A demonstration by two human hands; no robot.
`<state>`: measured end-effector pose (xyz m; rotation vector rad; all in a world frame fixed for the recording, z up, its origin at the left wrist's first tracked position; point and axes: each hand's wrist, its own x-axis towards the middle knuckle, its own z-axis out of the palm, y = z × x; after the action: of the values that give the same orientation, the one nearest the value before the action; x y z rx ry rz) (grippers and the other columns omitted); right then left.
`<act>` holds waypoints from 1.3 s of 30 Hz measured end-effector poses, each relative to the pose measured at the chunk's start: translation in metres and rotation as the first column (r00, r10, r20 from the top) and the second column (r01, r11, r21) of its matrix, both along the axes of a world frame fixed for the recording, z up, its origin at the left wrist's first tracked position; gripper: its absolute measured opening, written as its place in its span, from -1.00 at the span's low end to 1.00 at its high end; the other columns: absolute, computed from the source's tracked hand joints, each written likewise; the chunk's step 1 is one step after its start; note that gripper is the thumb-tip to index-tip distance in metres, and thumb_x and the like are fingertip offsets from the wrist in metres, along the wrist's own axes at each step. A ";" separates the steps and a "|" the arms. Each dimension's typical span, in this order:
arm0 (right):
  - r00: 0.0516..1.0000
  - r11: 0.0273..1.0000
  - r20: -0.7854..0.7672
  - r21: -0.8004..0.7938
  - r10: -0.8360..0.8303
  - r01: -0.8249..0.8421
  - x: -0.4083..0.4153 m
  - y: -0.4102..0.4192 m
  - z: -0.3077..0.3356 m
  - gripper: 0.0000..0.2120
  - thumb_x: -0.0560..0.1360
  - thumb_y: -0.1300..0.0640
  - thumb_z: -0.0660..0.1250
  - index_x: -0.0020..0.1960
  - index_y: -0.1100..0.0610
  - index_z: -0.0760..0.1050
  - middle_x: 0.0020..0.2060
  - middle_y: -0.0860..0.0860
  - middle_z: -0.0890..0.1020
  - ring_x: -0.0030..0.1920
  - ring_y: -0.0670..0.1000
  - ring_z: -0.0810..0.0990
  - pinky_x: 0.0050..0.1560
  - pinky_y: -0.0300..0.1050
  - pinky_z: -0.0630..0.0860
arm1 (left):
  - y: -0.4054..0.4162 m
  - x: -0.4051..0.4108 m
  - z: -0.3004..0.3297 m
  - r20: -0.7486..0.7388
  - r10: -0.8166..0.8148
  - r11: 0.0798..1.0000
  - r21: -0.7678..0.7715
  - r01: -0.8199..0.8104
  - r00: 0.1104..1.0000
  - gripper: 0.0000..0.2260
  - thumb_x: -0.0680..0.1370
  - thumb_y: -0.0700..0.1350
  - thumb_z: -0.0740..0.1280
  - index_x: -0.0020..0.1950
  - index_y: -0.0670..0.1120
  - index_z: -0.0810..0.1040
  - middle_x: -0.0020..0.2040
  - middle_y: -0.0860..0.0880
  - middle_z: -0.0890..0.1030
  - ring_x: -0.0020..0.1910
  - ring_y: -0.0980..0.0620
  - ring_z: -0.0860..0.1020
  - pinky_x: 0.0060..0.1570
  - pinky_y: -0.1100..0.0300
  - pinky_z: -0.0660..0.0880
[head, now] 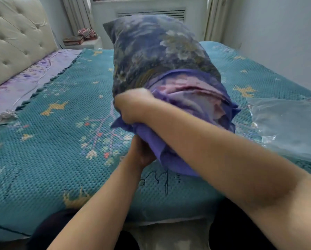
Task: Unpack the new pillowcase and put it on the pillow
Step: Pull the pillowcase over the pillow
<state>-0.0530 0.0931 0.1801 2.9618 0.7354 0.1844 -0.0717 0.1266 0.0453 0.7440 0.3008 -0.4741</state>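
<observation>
**Pillow held on end, case bunched at its near opening**

We hold the plump pillow upright over the middle of the bed, its far end raised toward the window wall. The dark blue floral fabric pillowcase covers the upper and far part of it; nearer us the pillow's own purple and pink floral cover shows, and the case's plain purple open edge is bunched and hangs loose below.

Our right hand crosses over from the right, fingers curled tight round the case's rim at the pillow's left side. Our left hand reaches up from below, fingers wrapped into the hanging purple fabric at the lower edge; its fingertips are hidden in the folds.

The teal waffle-knit bedspread with yellow deer figures runs flat to the left of the pillow, open as far as a lilac patterned sheet along the cream tufted headboard. On the right, a crumpled clear plastic bag lies on the spread just beside the pillow. The bed's near edge sits right below our forearms.
</observation>
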 end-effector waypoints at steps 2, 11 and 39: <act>0.991 1.000 -0.137 0.012 -0.010 0.012 0.016 0.013 -0.042 -0.70 0.43 0.03 0.37 0.13 0.10 0.55 0.02 0.04 0.64 0.04 0.08 0.61 -0.17 -0.15 0.40 | 0.027 -0.002 -0.011 0.099 0.040 0.990 0.133 -0.053 0.994 -0.70 0.46 0.05 0.29 0.00 -0.13 0.65 -0.14 -0.02 0.69 -0.13 -0.03 0.68 -0.11 0.13 0.59; 0.967 0.712 0.220 0.658 0.129 -0.245 -0.014 -0.009 -0.126 -0.56 0.50 -0.09 0.28 0.27 0.13 0.49 0.18 0.11 0.52 0.21 0.12 0.50 0.25 -0.05 0.37 | 0.074 0.035 -0.035 0.293 0.389 0.902 0.071 -0.426 0.873 -0.56 0.57 -0.07 0.22 0.32 -0.35 0.40 0.23 -0.03 0.52 0.25 0.25 0.44 0.22 0.28 0.40; 0.923 0.727 0.345 0.677 -0.169 -0.120 -0.018 -0.195 -0.163 -0.88 0.48 0.18 0.23 -0.10 0.23 0.49 0.14 0.12 0.61 0.02 0.14 0.61 -0.12 -0.08 0.50 | 0.077 -0.041 -0.039 0.792 -0.329 -0.076 0.521 -0.850 0.515 -0.92 0.54 -0.16 0.25 0.02 -0.07 0.39 -0.23 -0.22 0.60 -0.26 -0.27 0.56 -0.29 0.06 0.29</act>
<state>-0.0708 -0.1017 0.0173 3.3997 0.6706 1.2735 -0.1132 0.2032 0.0067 2.2582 -0.1514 0.9155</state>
